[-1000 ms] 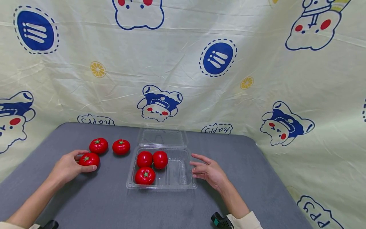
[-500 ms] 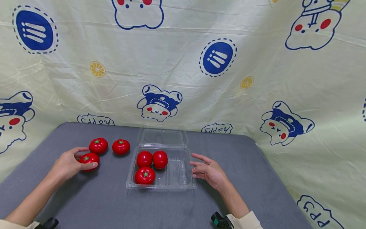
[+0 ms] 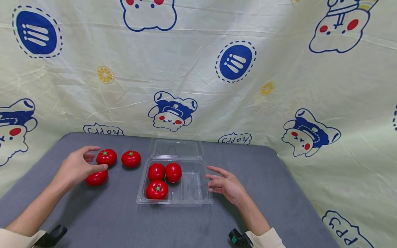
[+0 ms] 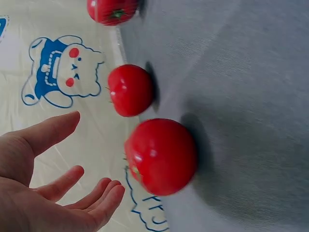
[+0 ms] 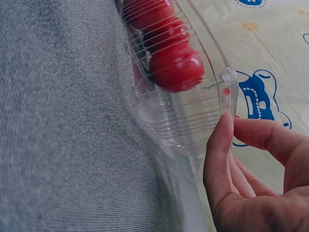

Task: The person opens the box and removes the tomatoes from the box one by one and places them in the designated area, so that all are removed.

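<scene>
My left hand (image 3: 74, 168) is above the table at the left, thumb and fingers spread, with nothing in its grasp. Just under its thumb sits a red tomato (image 3: 97, 179); the left wrist view shows this tomato (image 4: 164, 157) apart from the fingertips. Two more tomatoes, one beside the fingers (image 3: 106, 157) and another to its right (image 3: 131, 159), stand farther back. A clear plastic clamshell box (image 3: 192, 200) lies open at the centre with three tomatoes (image 3: 157, 190) in its left part. My right hand (image 3: 227, 186) pinches the box's right rim between thumb and finger, as the right wrist view shows.
The box's clear lid (image 3: 176, 148) leans back toward the table's far edge. A grey cloth covers the table (image 3: 149, 227). Behind it hangs a pale printed curtain (image 3: 198, 69).
My left hand has let go of the front left tomato and risen up and back, its fingers spreading. That tomato stays in place. The right hand and the box have not moved.
</scene>
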Tool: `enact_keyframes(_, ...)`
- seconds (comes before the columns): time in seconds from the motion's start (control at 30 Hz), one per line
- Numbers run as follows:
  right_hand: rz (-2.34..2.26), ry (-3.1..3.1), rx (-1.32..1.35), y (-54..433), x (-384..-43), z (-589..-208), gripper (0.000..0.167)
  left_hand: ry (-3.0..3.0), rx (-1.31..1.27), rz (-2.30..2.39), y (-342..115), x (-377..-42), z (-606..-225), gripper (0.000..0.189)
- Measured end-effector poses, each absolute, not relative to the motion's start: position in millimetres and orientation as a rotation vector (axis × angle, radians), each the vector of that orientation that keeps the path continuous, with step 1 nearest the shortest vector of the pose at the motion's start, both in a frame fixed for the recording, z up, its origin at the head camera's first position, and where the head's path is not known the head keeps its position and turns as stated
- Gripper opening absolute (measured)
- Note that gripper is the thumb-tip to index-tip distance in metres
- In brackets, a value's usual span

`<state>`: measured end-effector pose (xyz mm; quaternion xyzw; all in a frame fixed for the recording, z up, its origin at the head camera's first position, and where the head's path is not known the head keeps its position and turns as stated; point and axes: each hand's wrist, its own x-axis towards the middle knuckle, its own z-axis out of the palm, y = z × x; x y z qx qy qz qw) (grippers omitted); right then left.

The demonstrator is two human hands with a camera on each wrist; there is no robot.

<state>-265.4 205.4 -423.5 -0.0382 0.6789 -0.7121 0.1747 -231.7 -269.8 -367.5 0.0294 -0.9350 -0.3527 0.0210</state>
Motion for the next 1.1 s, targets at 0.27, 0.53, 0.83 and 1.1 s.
enact_keyframes(0.27,-2.035,1.926,-0.086,204.7,-266.7,-423.6,0.069,-2.876,-0.039,-1.149,-243.2,-234.0,-353.5,0.079)
enact_keyframes(0.53,-2.03,1.92,-0.087,205.3,-266.1,-423.3,0.069,-2.889,-0.146,-1.142,-211.6,-241.5,-347.6,0.077)
enact_keyframes(0.83,-2.017,1.923,-0.107,204.3,-264.9,-422.2,0.07,-2.872,-0.175,-1.225,-186.0,-246.4,-347.3,0.077)
enact_keyframes(1.1,-2.026,1.924,-0.115,204.6,-264.1,-422.5,0.071,-2.852,-0.238,-1.257,-165.7,-253.4,-350.2,0.07)
